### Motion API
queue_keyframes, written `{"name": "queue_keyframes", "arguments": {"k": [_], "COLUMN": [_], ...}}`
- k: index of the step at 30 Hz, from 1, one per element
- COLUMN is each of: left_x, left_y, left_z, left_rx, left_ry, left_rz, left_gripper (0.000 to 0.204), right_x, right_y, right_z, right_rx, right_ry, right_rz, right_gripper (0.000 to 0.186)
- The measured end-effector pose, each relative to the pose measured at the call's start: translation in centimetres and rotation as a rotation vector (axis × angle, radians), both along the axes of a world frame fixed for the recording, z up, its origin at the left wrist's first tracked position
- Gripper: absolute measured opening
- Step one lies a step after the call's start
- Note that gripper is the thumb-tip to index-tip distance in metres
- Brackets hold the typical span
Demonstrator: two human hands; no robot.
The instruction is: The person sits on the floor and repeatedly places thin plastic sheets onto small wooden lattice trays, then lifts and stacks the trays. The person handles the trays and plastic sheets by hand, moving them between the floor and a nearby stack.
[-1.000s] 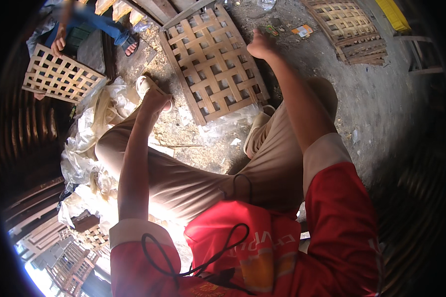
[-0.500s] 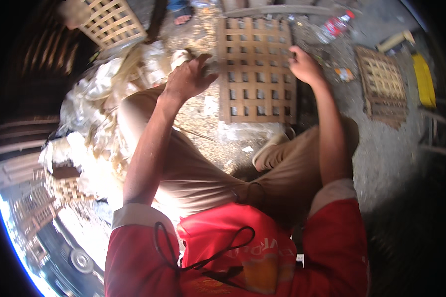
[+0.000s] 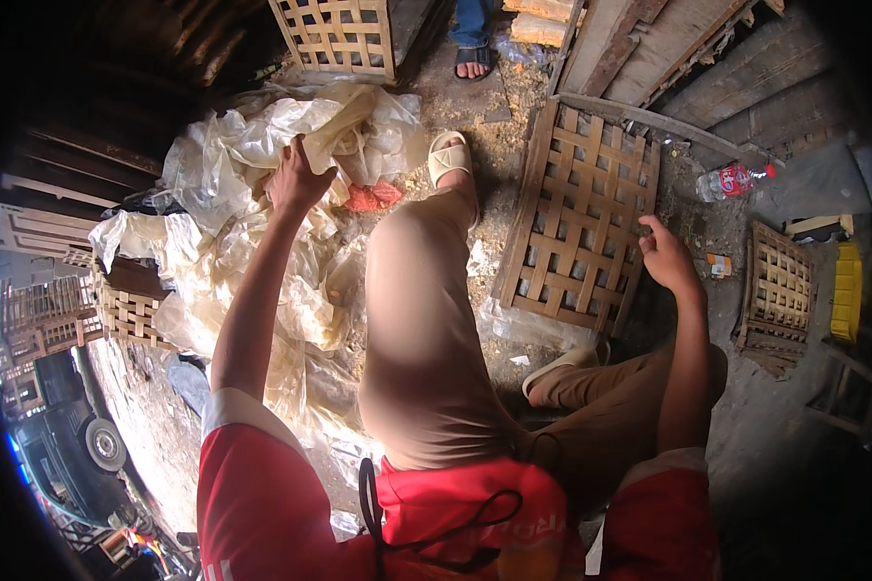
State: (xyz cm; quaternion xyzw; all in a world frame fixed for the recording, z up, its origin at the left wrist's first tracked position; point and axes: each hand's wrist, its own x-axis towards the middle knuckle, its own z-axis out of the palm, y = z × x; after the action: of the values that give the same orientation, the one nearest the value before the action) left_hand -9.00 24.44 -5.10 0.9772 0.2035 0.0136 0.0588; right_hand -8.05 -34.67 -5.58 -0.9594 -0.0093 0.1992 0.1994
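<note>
My left hand (image 3: 296, 181) is open, fingers apart, over a heap of crumpled clear plastic sheeting (image 3: 233, 145) on the left. Whether it touches the plastic is hard to tell. My right hand (image 3: 669, 257) is beside the right edge of a woven bamboo lattice panel (image 3: 583, 208), index finger stretched out and the other fingers loosely bent. Nothing shows in its grasp; contact with the panel cannot be made out. The panel lies slanted in front of me, with clear plastic (image 3: 538, 324) showing under its near end.
A plastic bottle with a red label (image 3: 731, 182) lies at the far right. Another woven panel (image 3: 781, 290) and a yellow object (image 3: 846, 290) are on the right. Someone's sandalled foot (image 3: 472, 66) stands ahead, near a woven crate (image 3: 337, 37). My legs (image 3: 426, 320) extend between the heap and panel.
The view has swung left. My left hand has gone from near the panel's left side to over the plastic heap. My right hand stays by the panel's right edge, slightly lower along it.
</note>
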Motion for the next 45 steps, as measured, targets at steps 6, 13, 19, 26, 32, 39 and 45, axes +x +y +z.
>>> {"name": "queue_keyframes", "arguments": {"k": [6, 13, 19, 26, 32, 39, 45], "left_x": [8.0, 11.4, 9.8, 11.9, 12.0, 10.8, 8.7], "left_y": [1.9, 6.0, 6.5, 6.8, 6.8, 4.9, -0.4], "left_z": [-1.5, -3.2, -3.0, -5.5, -7.9, -1.4, 11.6], "left_rx": [0.14, 0.121, 0.25, 0.28, 0.244, 0.321, 0.279], "left_ry": [0.046, 0.29, 0.239, 0.303, 0.294, 0.085, -0.34], "left_rz": [-0.069, -0.08, -0.194, -0.087, -0.082, -0.212, -0.38], "left_gripper": [0.095, 0.019, 0.057, 0.085, 0.038, 0.025, 0.021], "right_x": [0.0, 0.3, 0.0, -0.2, -0.2, -0.2, -1.1], "right_y": [-0.3, 0.4, 0.3, 0.0, -0.1, 0.2, -0.9], "right_z": [-0.7, -0.2, 0.1, -0.7, -0.5, 0.7, 2.0], "right_rx": [0.056, 0.067, 0.04, 0.066, 0.103, 0.066, 0.071], "right_ry": [0.081, 0.077, 0.076, 0.05, 0.037, 0.01, 0.023], "right_rz": [0.011, 0.035, 0.065, 0.104, 0.142, 0.114, 0.073], "right_gripper": [0.039, 0.042, 0.044, 0.045, 0.045, 0.045, 0.045]}}
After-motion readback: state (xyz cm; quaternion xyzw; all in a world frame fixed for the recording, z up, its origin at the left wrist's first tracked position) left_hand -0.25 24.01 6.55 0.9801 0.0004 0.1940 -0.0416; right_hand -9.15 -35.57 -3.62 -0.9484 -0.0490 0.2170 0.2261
